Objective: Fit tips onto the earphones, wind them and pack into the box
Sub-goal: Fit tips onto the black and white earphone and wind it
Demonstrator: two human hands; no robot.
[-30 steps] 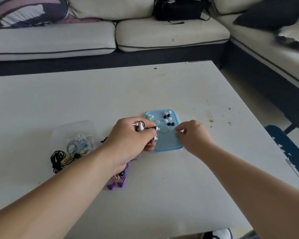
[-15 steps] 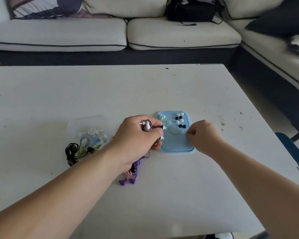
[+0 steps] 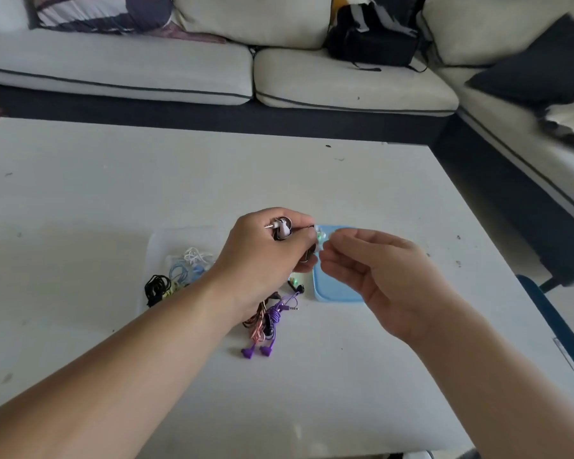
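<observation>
My left hand (image 3: 265,256) grips a wound bundle of black-and-white earphones (image 3: 280,228), its metal jack sticking out to the left. My right hand (image 3: 378,276) is raised just right of it and pinches a small pale ear tip (image 3: 322,249) close to the bundle's earbud. Under my right hand lies the light blue lid (image 3: 328,293) that holds loose tips, mostly hidden now. The clear box (image 3: 186,270) on the left holds wound white, blue and black earphones. Purple earphones (image 3: 272,323) and a pink-brown pair (image 3: 257,326) lie below my left wrist.
Everything sits on a white table (image 3: 312,187) with small dark specks. A white sofa (image 3: 212,67) with cushions and a black bag (image 3: 371,41) runs along the far side and right. A blue chair edge (image 3: 557,326) shows at the table's right.
My right hand lifted off the blue lid with a tip pinched and moved up and left to the earphones in my left hand. The camera tilted, shifting the scene.
</observation>
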